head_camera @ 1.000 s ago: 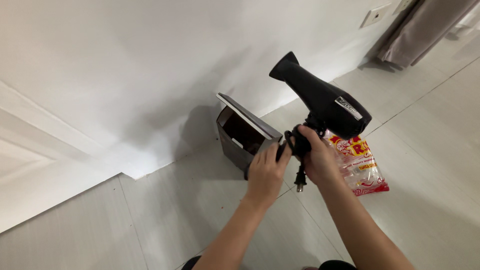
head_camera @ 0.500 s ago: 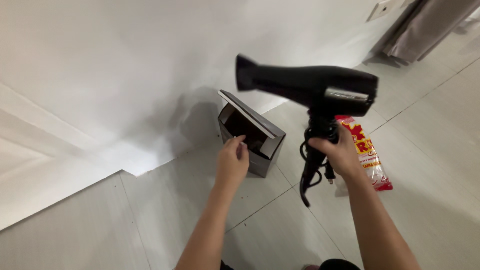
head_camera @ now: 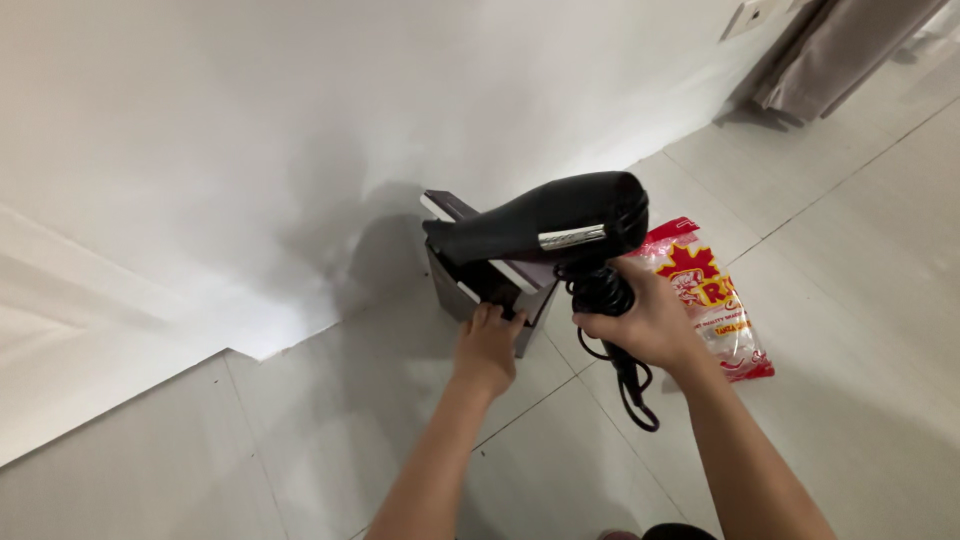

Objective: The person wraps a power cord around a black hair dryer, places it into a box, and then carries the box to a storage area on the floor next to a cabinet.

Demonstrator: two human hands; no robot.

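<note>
Right now the right hand [head_camera: 645, 320] is clenched round the handle of a black hair dryer [head_camera: 545, 225], cord [head_camera: 625, 375] bunched in the grip and looping down below the fist. Dryer lies roughly level, nozzle pointing left, body hanging over the open top of a dark cardboard box [head_camera: 490, 285]. Whether dryer touches the box, cannot tell.

Left hand [head_camera: 487, 345] grips the near edge of the box, fingers [head_camera: 490, 315] curled over the rim, thumb side on the outer wall. Box lid flap [head_camera: 445, 205] stands open on the far side, tilted toward the wall [head_camera: 300, 120].

Box sits on pale floor tiles [head_camera: 330, 430], just beside the wall base, its far edge close to it. Red-and-yellow plastic bag [head_camera: 715, 305] lies flat on the floor right of the box, partly behind the right hand, near the dryer's rear end.

Open room: floor left of and nearer than the box is bare, wide tiles; right of the bag more bare tile. Far right, a curtain [head_camera: 840, 50] hangs to the floor, well apart from the box; a wall plate [head_camera: 750, 15] sits just left of it.
</note>
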